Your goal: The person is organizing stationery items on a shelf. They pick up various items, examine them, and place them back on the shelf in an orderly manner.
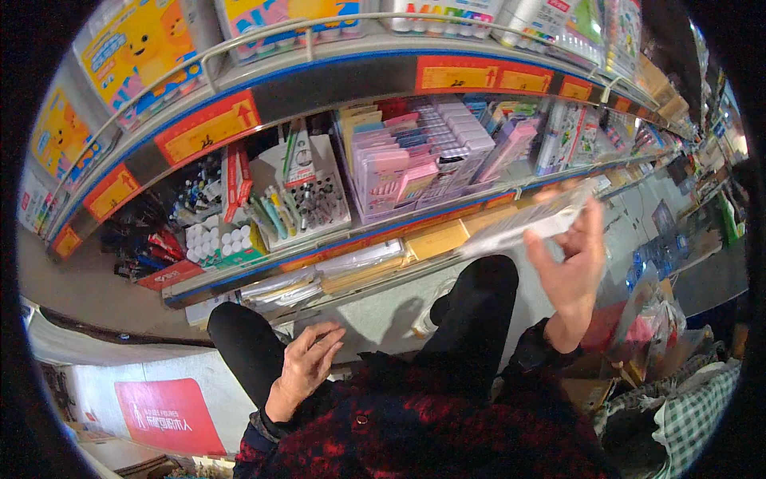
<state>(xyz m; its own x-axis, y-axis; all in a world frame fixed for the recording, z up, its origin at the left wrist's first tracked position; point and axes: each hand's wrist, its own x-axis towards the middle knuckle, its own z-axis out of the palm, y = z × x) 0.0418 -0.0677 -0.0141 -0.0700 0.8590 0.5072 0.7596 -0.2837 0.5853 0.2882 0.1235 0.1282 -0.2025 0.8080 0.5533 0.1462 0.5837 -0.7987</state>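
My right hand (571,263) grips a flat, pale packet (529,221) between thumb and fingers. Motion blur hides what the packet bears or contains. It is held tilted in front of the lower shelf, above my right knee. Near my left knee, my left hand (306,364) hangs with loosely bent fingers and nothing in it. Ahead of me, the middle shelf carries a lilac display box (413,203) of pink and purple stationery packs. To its left stands a white pen tray (311,209) with several pens upright in it.
A wire rail (311,27) fronts the upper shelf of marker packs. White-capped tubes (206,242) stand at the middle shelf's left. Brown envelopes (440,236) lie on the lowest shelf. At right are a clear plastic bag (649,317) and a checked cloth (697,413).
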